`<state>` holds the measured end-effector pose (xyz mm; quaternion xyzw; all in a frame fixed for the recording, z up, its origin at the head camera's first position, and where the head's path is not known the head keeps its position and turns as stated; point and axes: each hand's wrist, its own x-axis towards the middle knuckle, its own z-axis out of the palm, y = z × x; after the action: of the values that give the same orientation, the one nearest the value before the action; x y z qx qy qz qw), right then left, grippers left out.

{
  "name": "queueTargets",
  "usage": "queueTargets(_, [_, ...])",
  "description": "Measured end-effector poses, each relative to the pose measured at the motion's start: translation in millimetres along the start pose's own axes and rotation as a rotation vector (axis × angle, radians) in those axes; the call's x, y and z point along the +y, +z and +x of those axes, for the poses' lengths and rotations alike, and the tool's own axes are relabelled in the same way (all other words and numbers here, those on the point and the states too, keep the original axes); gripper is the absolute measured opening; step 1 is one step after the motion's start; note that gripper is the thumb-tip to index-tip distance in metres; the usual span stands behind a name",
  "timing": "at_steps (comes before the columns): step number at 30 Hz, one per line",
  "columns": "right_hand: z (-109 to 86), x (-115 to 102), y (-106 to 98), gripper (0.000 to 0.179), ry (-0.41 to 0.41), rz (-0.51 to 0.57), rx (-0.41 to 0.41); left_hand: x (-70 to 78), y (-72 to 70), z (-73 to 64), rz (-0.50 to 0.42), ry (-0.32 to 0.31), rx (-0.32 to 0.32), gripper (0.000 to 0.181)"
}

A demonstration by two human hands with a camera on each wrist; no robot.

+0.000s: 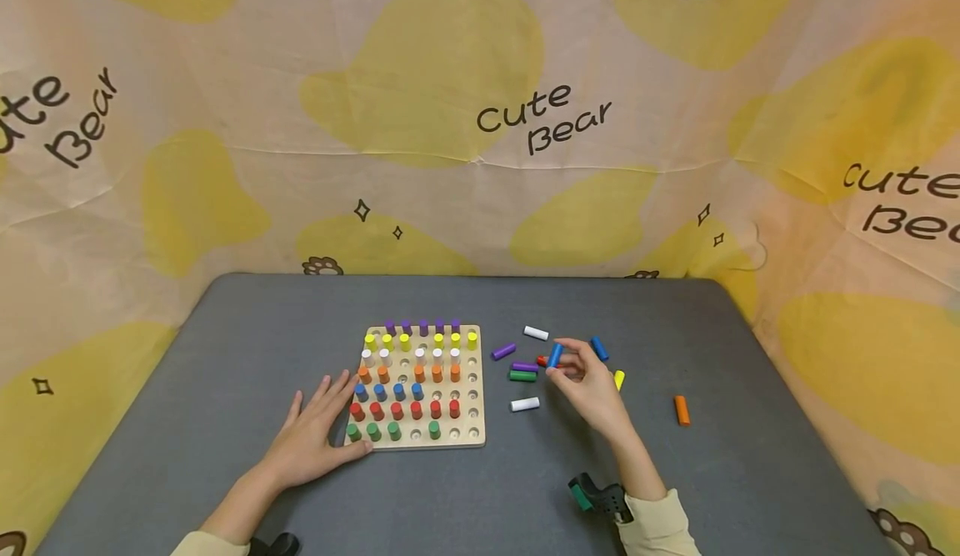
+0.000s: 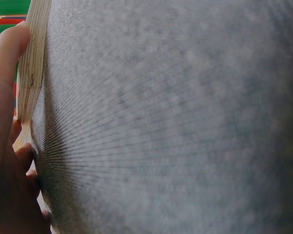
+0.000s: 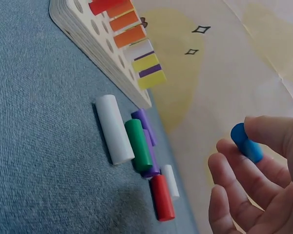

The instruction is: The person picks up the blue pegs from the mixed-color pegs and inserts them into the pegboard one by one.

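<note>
A wooden pegboard (image 1: 478, 423) lies left of the table's middle, with rows of purple, yellow, white, orange, blue, red and green pegs standing in its holes. My left hand (image 1: 311, 439) rests against its left edge, fingers spread and thumb at the near corner; in the left wrist view the thumb (image 2: 10, 51) touches the board's side. Between thumb and fingertips my right hand (image 1: 592, 385) pinches a blue peg (image 1: 555, 355), raised above the table right of the board. The right wrist view shows this blue peg (image 3: 246, 143) tilted, the other fingers loosely bent.
Loose pegs lie between board and right hand: white (image 1: 524, 404), green (image 1: 522, 376), purple (image 1: 503, 352), another white (image 1: 536, 333) and a red one (image 3: 162, 197). Beyond the right hand lie a blue peg (image 1: 599, 348), a yellow peg (image 1: 618, 379) and an orange peg (image 1: 681, 411).
</note>
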<state>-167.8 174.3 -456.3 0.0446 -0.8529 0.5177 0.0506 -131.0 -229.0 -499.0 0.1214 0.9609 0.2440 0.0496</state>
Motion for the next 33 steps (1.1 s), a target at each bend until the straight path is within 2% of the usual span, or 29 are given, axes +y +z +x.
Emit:
queueTargets(5, [1.5,-2.4,4.8,0.045,0.021,0.044,-0.010,0.1,-0.6,-0.6,0.001,-0.001,0.001,0.102])
queueTargets(12, [2.2,-4.7,12.1,0.043,0.030,0.054,-0.011,0.4,-1.5,-0.7,0.004,0.002,0.004,0.101])
queueTargets(22, [3.9,-7.5,22.7,0.041,0.006,0.033,-0.016,2.1,-1.5,-0.9,0.005,0.010,0.014,0.100])
queueTargets(33, [7.9,-12.8,32.2,0.029,-0.044,0.042,-0.026,2.6,-2.0,-0.2,0.016,0.006,0.018,0.101])
